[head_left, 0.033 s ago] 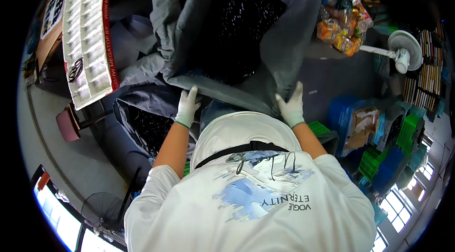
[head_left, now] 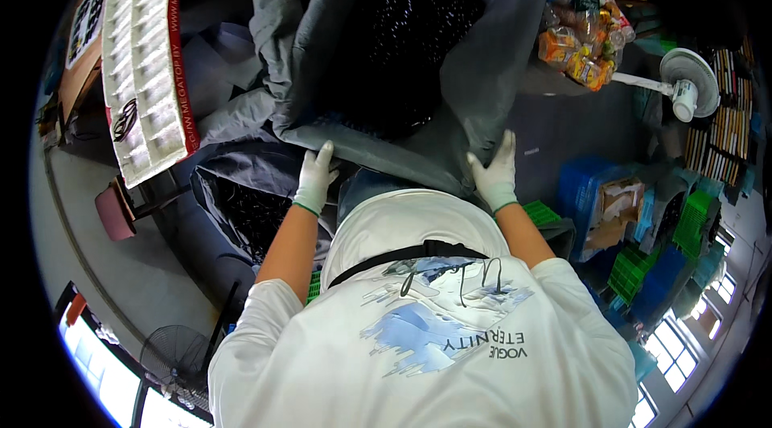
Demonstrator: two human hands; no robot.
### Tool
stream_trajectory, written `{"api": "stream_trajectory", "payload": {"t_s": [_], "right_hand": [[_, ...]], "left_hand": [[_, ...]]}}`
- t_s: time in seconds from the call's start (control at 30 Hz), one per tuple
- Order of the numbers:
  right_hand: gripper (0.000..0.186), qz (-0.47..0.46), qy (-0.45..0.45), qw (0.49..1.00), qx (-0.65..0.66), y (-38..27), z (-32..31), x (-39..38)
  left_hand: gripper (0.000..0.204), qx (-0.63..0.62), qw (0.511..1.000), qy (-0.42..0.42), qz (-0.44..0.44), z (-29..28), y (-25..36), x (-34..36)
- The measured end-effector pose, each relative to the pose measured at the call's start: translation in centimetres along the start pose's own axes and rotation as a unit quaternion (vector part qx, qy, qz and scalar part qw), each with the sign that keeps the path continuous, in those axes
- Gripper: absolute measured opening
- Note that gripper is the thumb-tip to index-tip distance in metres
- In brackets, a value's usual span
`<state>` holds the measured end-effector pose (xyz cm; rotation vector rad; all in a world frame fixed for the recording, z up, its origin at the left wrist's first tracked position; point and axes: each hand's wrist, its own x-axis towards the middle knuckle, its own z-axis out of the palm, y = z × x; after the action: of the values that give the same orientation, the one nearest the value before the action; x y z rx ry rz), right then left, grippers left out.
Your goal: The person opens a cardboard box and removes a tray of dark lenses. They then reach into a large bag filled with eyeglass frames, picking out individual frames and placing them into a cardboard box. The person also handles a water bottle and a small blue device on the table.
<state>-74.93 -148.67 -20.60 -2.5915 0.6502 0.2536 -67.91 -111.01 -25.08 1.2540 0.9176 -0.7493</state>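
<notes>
Grey floor (head_left: 579, 134) & white fan (head_left: 689, 84) lie R of bin (head_left: 378, 154). Bin's just ahead of both hands: L hand (head_left: 315, 180) at its near-L rim, can't tell if pinching; R hand (head_left: 494, 174) at its near-R corner, thumb & fingers spread. Vs. earlier, both stay approx. put.

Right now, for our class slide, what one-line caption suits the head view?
Gloved left hand and right hand at the near edge of a grey-lined container holding dark, white-flecked contents.
</notes>
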Motion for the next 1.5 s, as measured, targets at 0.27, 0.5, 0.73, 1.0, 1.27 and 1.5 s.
{"api": "stream_trajectory", "payload": {"t_s": [0.27, 0.5, 0.73, 1.0, 1.27, 1.5], "right_hand": [[0.069, -0.179, 0.049, 0.972, -0.142, -4.3, 1.6, 6.9], [0.043, -0.155, -0.230, 0.960, 0.042, -9.3, 12.6, 11.6], [0.045, -0.046, -0.278, 0.952, 0.121, -12.4, 17.6, 15.1], [0.034, -0.144, -0.129, 0.971, 0.140, -11.5, 9.1, 20.0], [0.067, -0.273, 0.124, 0.939, -0.171, -8.9, -2.0, 49.1], [0.054, -0.167, -0.149, 0.968, -0.116, -17.6, -6.0, 55.4]], "left_hand": [[0.060, -0.094, 0.974, 0.199, 0.047, 2.6, 1.8, 3.9], [0.042, -0.109, 0.945, 0.290, 0.107, 4.0, 0.9, 4.9], [0.032, -0.091, 0.938, 0.293, 0.159, 3.6, 0.2, 4.4], [0.029, -0.101, 0.930, 0.278, 0.217, 3.5, -1.5, 5.8], [0.066, -0.012, 0.896, 0.398, 0.196, 10.9, 2.8, 0.5], [0.066, -0.125, 0.921, 0.368, 0.030, 19.4, -3.0, -3.3]]}}
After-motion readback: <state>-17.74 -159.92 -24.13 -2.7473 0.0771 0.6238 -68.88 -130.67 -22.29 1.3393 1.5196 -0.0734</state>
